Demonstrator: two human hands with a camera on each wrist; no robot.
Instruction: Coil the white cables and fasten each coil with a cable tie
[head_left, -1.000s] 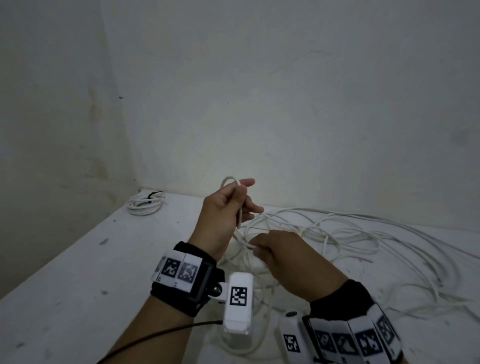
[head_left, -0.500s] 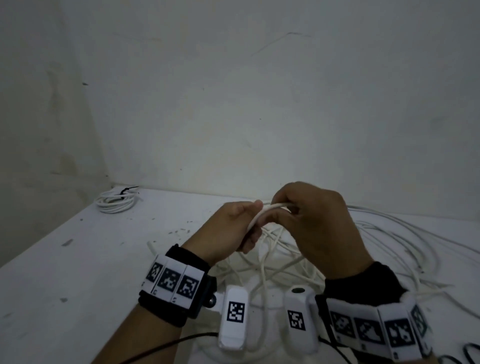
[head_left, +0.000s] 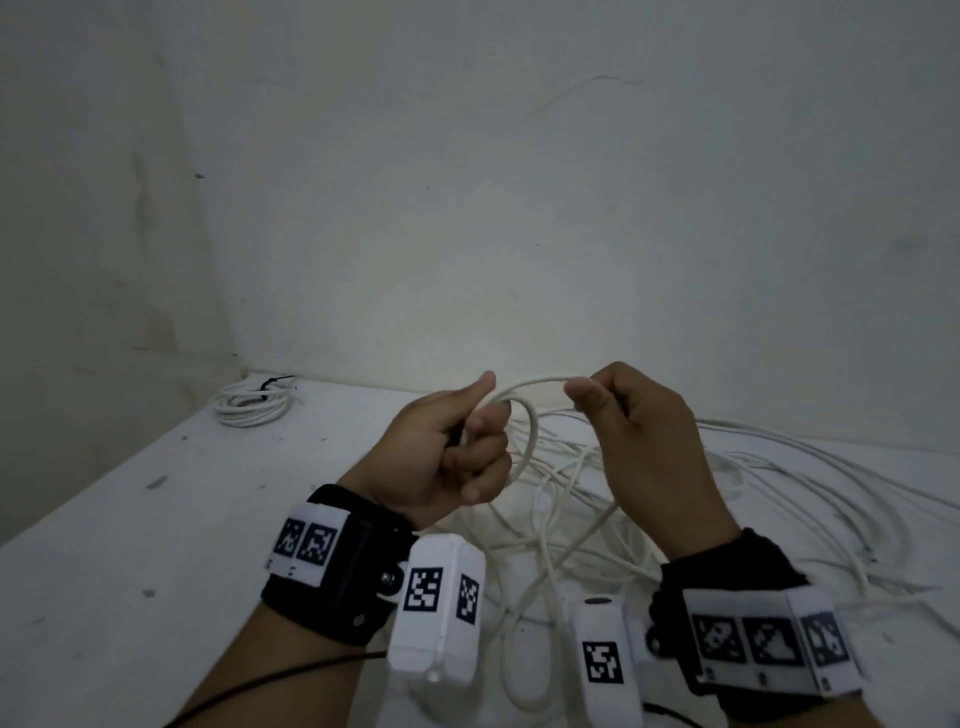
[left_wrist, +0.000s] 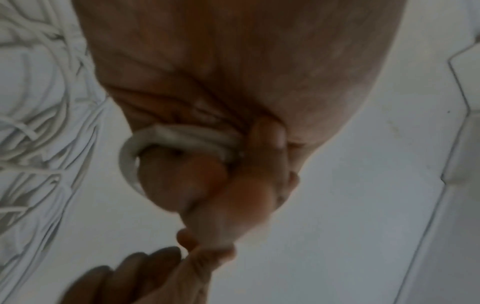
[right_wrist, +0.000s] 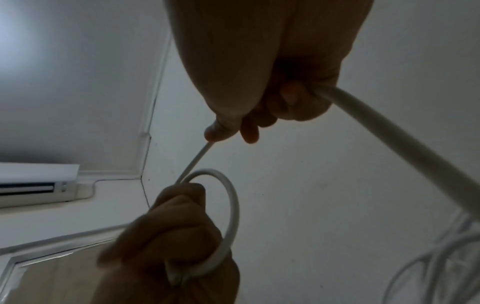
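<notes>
A pale, scuffed wall (head_left: 467, 234) is filling the background, and below it a white counter (head_left: 130, 545) is running into the corner. Both hands are up above it. The left hand (head_left: 447, 457) is curling its fingers around a small loop of the white cable (head_left: 524, 441), thumb pointing up, and the left wrist view is showing that loop (left_wrist: 182, 137) squeezed tight in the fist (left_wrist: 233, 102). The right hand (head_left: 644, 436) is pinching the same cable just beside it, with a short arc of cable bridging the two hands. From the right wrist view, the cable (right_wrist: 389, 131) is running out of the right hand (right_wrist: 259, 72) toward the lower right, while the loop (right_wrist: 231, 216) is ringing the left hand (right_wrist: 168, 236) below. Under the hands, the loose tangle of cable (head_left: 727, 499) is sprawling across the counter to the right. Back in the far left corner, a finished coil (head_left: 252, 405) is lying flat on the counter with a black cable tie (head_left: 275, 383) on it.
</notes>
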